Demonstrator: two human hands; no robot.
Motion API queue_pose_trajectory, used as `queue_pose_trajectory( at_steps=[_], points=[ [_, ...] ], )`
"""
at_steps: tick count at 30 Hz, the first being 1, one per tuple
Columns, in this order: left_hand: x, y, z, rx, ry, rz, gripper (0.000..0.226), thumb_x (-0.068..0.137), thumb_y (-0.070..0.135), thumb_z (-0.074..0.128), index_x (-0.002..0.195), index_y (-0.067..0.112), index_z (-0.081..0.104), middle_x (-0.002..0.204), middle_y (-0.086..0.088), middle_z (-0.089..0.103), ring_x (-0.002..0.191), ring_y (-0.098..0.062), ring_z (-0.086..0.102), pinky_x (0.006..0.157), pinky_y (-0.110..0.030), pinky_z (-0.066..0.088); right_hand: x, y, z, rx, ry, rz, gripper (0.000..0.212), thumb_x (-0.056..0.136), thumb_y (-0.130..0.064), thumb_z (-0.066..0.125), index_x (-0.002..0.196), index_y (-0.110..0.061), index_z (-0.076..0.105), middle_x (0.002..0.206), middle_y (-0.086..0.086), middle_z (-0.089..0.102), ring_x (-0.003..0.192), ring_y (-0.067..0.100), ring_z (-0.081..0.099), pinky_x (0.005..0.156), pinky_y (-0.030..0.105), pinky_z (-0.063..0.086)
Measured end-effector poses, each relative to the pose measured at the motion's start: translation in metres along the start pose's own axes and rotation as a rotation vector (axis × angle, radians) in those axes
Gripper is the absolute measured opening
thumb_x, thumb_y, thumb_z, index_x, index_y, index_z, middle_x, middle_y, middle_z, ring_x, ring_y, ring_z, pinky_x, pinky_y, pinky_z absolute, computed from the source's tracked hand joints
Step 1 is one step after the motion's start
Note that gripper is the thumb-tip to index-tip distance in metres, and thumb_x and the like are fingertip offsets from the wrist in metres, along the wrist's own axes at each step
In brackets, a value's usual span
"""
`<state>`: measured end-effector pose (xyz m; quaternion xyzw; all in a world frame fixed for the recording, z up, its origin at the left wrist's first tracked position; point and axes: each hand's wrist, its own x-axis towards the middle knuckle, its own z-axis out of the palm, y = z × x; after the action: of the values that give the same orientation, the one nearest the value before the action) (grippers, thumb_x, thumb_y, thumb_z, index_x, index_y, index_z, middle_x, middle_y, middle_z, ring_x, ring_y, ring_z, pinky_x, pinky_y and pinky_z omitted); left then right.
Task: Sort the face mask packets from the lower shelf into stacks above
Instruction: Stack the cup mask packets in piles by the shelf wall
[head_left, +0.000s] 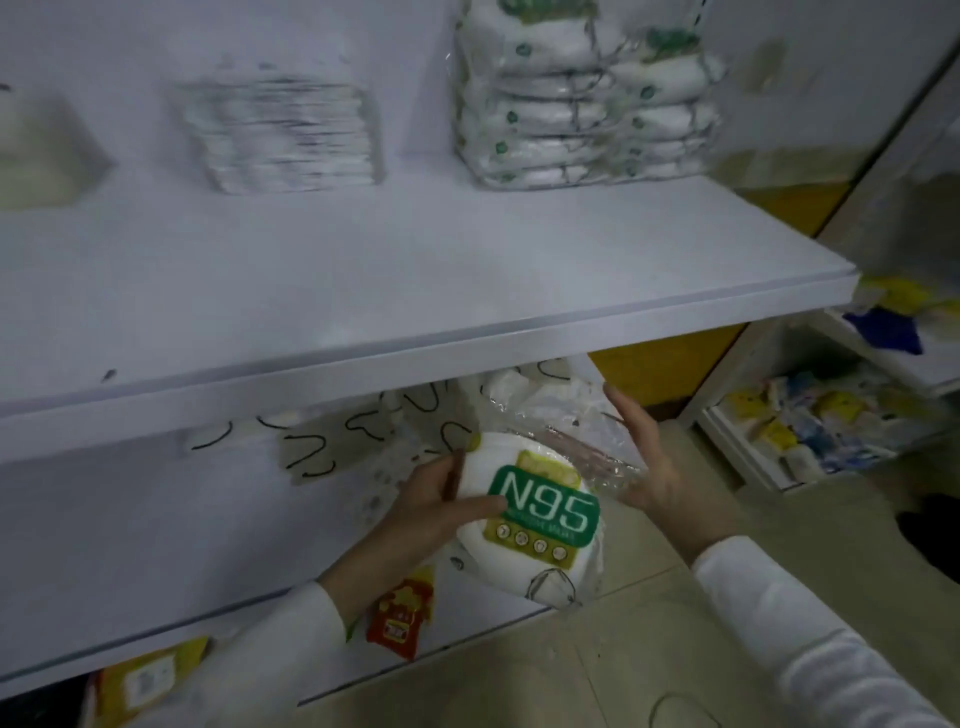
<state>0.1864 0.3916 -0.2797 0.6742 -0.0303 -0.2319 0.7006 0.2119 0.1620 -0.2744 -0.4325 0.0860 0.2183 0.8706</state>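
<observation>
My left hand (441, 504) grips a white mask packet with a green N95 label (540, 514) by its left edge, thumb across the front. My right hand (654, 467) supports the packet's crinkled clear top end from the right with fairly straight fingers. Behind them, a loose heap of mask packets (363, 436) lies on the lower shelf (130, 545). On the upper shelf (363, 291) stand a tall stack of green-marked N95 packets (582, 104) at the right and a lower stack of flat white packets (285, 135) in the middle.
A pale box or pack (36, 150) sits at the upper shelf's far left. Red and yellow packets (400, 618) lie below the lower shelf. Another white rack with mixed goods (810, 421) stands at the right, across a tiled floor.
</observation>
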Motion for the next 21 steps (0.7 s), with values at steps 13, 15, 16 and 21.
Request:
queue_pose_trajectory(
  at_steps=[13, 15, 16, 21],
  points=[
    [-0.033, 0.132, 0.061, 0.019, -0.123, 0.32, 0.029, 0.073, 0.01, 0.071, 0.101, 0.014, 0.065, 0.091, 0.001, 0.075, 0.084, -0.018, 0.072, 0.067, -0.027, 0.056, -0.126, -0.062, 0.032, -0.221, -0.265, -0.412, 0.062, 0.09, -0.035, 0.061, 0.139, -0.001, 0.044, 0.139, 0.021, 0.048, 0.13, 0.033, 0.046, 0.105, 0.043, 0.04],
    [-0.019, 0.159, 0.068, 0.018, -0.086, 0.382, 0.024, 0.078, 0.006, 0.069, 0.099, 0.016, 0.066, 0.09, 0.001, 0.075, 0.083, -0.017, 0.072, 0.068, -0.027, 0.057, -0.129, -0.09, 0.045, -0.441, -0.043, -0.521, 0.057, 0.066, -0.044, 0.082, 0.113, -0.015, 0.07, 0.115, 0.012, 0.069, 0.106, 0.024, 0.066, 0.084, 0.033, 0.055],
    [-0.012, 0.173, 0.072, 0.024, -0.072, 0.411, 0.023, 0.079, 0.004, 0.068, 0.098, 0.017, 0.066, 0.089, 0.001, 0.075, 0.082, -0.018, 0.072, 0.068, -0.028, 0.057, -0.126, -0.103, 0.046, -0.484, 0.054, -0.545, 0.06, 0.048, -0.049, 0.09, 0.098, -0.019, 0.076, 0.103, 0.009, 0.073, 0.095, 0.023, 0.07, 0.076, 0.031, 0.057],
    [0.035, 0.229, 0.093, 0.059, -0.031, 0.465, 0.021, 0.08, 0.007, 0.07, 0.101, 0.011, 0.067, 0.092, -0.006, 0.075, 0.086, -0.025, 0.071, 0.078, -0.039, 0.058, -0.11, -0.166, 0.059, -0.552, 0.229, -0.642, 0.042, 0.061, -0.036, 0.082, 0.095, -0.014, 0.072, 0.098, 0.008, 0.074, 0.088, 0.023, 0.071, 0.069, 0.029, 0.058]
  ],
)
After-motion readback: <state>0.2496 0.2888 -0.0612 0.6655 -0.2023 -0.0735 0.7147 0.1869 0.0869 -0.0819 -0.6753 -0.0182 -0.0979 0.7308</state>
